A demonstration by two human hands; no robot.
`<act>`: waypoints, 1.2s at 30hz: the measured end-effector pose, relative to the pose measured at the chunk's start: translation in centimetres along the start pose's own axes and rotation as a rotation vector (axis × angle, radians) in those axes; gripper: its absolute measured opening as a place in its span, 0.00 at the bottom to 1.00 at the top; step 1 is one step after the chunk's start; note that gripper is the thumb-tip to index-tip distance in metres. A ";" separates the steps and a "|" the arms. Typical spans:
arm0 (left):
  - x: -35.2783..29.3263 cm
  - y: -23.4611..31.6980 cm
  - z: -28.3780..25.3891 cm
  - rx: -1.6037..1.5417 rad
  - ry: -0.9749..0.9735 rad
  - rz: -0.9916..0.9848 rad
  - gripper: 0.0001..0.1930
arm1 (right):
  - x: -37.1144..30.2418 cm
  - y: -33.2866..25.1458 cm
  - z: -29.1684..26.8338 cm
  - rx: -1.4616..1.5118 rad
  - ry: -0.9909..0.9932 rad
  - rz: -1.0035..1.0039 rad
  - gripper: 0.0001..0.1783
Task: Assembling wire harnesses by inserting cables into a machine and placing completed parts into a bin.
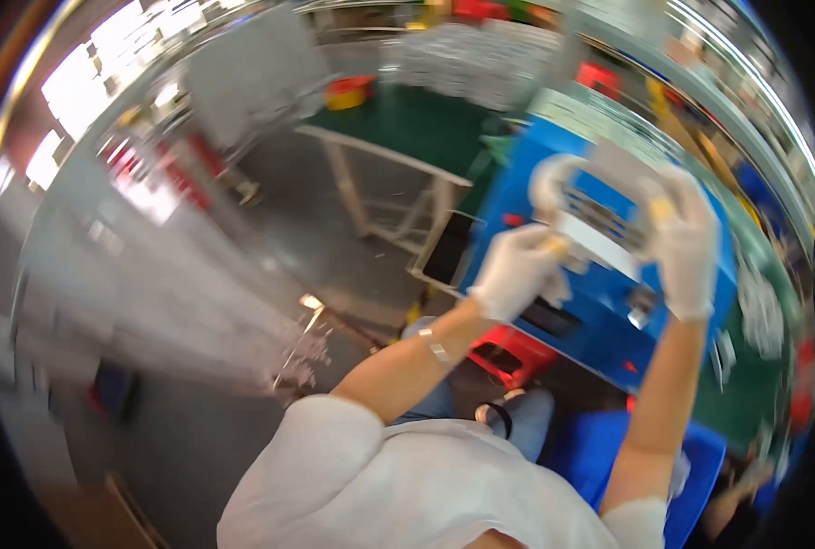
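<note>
Both my hands wear white gloves with yellow fingertip covers and are raised over a blue machine [599,329]. My left hand [520,270] is closed, its thumb and fingers pinched at the near left end of a pale strip-like piece [598,245]. At that piece's right end is my right hand [686,242], its fingers curled inward; blur hides what lies in them. Behind the strip a grey slotted part [599,212] shows between the hands. A curved white thing [551,183] stands beyond my left hand, and a flat grey-beige panel [625,166] lies farther back.
A green-topped table [407,137] with clear-wrapped stacks [471,59] and a red-yellow round container [349,92] stands at the far left. Below the machine is a red stool [514,357]. A blue bin [700,467] sits near my right arm. Clear plastic [760,311] lies right of the machine.
</note>
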State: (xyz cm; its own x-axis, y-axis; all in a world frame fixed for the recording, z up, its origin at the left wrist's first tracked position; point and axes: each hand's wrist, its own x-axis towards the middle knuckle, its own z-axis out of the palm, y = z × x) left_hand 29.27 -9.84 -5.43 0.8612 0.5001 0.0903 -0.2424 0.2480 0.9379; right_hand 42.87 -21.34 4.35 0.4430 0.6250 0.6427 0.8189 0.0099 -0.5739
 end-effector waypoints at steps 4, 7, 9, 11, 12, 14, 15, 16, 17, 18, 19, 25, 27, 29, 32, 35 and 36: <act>0.0 -0.3 -0.6 -0.012 -0.079 -0.054 0.13 | -1.0 0.2 -0.2 -0.041 0.051 0.010 0.06; -2.6 1.7 -4.0 0.281 0.009 -0.125 0.12 | -1.8 -0.9 1.5 -0.438 0.219 -0.245 0.10; -4.8 2.4 -8.1 0.595 0.264 0.247 0.11 | -4.4 -2.8 0.2 -0.384 0.260 -0.284 0.12; -6.3 4.6 -13.4 1.015 0.805 0.712 0.13 | -8.6 -1.7 -1.9 -0.044 0.187 -0.207 0.08; -6.9 6.5 -15.9 1.299 1.062 0.858 0.16 | -10.8 -1.6 -3.5 0.037 0.112 -0.145 0.10; -8.7 10.0 -19.0 1.078 1.452 0.615 0.26 | -13.4 -1.0 -3.9 0.252 -0.101 0.068 0.16; -10.0 10.6 -22.7 1.195 1.630 0.664 0.31 | -14.4 -0.7 -3.1 0.349 -0.159 0.225 0.19; -12.1 12.2 -25.1 1.309 1.598 0.822 0.36 | -15.4 0.7 -2.3 0.376 -0.264 0.257 0.17; -12.4 13.6 -27.1 1.281 1.654 0.784 0.34 | -16.4 1.3 -1.2 0.419 -0.301 0.337 0.14; -13.9 15.2 -28.5 1.272 1.727 0.741 0.33 | -17.7 2.0 0.4 0.483 -0.355 0.411 0.11; -15.0 16.5 -30.2 1.041 1.627 0.702 0.29 | -18.7 2.2 1.6 0.502 -0.399 0.432 0.07; -17.2 17.3 -27.7 0.273 0.650 0.649 0.14 | -20.6 2.3 5.3 0.559 -0.519 0.566 0.07; -14.9 13.6 -21.0 0.299 0.679 0.564 0.10 | -21.3 2.9 6.4 0.681 -0.538 0.654 0.07; -13.4 7.4 -16.4 0.499 0.563 0.442 0.12 | -19.7 2.8 6.9 0.663 -0.588 0.631 0.14; -12.1 -1.8 -10.0 0.140 0.090 -0.313 0.07 | -17.2 1.7 8.4 0.585 -0.486 0.514 0.28; -11.0 -15.1 -5.2 0.874 -0.273 0.064 0.08 | -15.2 -0.7 8.8 0.723 -0.515 0.500 0.37; -10.6 -16.3 -3.8 1.010 -0.545 0.113 0.07 | -14.9 -2.0 7.6 0.864 -0.497 0.646 0.37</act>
State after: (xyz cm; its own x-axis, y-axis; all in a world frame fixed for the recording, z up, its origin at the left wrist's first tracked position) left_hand 22.42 -16.02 -22.93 0.9956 -0.0088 0.0932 -0.0746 -0.6758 0.7333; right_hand 31.87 -24.71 -7.92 0.3369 0.9402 -0.0496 -0.1059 -0.0145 -0.9943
